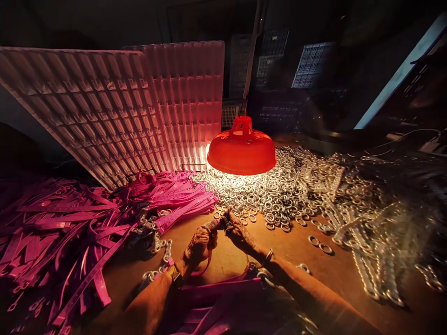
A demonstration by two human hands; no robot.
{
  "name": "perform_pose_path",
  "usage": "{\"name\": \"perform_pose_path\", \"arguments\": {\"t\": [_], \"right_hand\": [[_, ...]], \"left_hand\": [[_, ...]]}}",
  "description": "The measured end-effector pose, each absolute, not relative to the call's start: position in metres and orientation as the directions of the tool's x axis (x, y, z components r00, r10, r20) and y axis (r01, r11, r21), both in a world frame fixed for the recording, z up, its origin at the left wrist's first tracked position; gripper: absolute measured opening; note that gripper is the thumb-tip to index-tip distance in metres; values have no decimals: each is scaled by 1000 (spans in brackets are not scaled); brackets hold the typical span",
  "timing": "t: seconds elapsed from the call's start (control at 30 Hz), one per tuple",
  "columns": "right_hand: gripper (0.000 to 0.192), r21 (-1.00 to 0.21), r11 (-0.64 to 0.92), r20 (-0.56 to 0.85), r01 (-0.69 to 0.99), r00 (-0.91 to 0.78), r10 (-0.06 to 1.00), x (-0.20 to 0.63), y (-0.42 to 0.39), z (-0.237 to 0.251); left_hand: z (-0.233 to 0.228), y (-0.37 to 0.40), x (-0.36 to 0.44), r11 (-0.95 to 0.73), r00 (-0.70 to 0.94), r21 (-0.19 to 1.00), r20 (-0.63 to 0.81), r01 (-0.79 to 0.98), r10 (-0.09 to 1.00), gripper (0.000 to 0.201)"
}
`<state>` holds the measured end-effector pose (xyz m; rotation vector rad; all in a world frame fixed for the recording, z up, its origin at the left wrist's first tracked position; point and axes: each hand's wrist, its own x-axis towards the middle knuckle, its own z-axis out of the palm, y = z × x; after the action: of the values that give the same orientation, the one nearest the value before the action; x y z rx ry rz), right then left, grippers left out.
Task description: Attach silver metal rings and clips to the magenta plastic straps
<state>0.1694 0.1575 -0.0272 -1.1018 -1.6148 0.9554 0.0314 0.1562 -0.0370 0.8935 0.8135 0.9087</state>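
Both hands meet under the lamp: the left hand (199, 242) has its grip pinched on a pink strap (206, 266) whose loop curls down toward six o'clock, and the right hand (240, 231) has its fingers pressed together on the strap's tip, right at the near edge of the heap of metal rings (265, 195). The strap sits between the two hands, just above the desk (223, 260). My read is that this goes best with the strap end kept taut and steady in the left while the right works one ring at a time, so neighbours from the heap don't snag. Bundled pink straps (181, 200) lie at ten o'clock of the hands, a loose spread of straps further at nine. The red lamp shade (241, 148) hangs at twelve o'clock, a ribbed tray (115, 107) leaning behind at eleven. Whether a ring is actually between the right fingertips I cannot tell; it's too small and shadowed. The right side dissolves into glare and blur, and the crates behind are barely readable.
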Motion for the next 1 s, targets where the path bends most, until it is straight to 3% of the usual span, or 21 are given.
{"name": "perform_pose_path", "arguments": {"t": [0.33,0.47,0.6,0.73,1.0], "right_hand": [[23,-965,203,155,164,-268,951,176,161,-23],[15,-927,295,249,231,-207,946,175,161,-26],[8,-888,319,263,331,-204,943,177,162,-34],[15,-918,263,186,297,-263,947,179,169,-42],[9,-889,339,279,306,-223,934,178,163,-33]], "left_hand": [[-30,150,32,237,390,944,-133,-230,911,32],[-22,152,29,210,360,953,-122,-217,925,38],[-20,152,27,232,389,960,-156,-154,908,37],[-26,150,27,230,387,967,-171,-111,906,32],[-13,147,30,407,505,882,-245,-237,827,38]]}}
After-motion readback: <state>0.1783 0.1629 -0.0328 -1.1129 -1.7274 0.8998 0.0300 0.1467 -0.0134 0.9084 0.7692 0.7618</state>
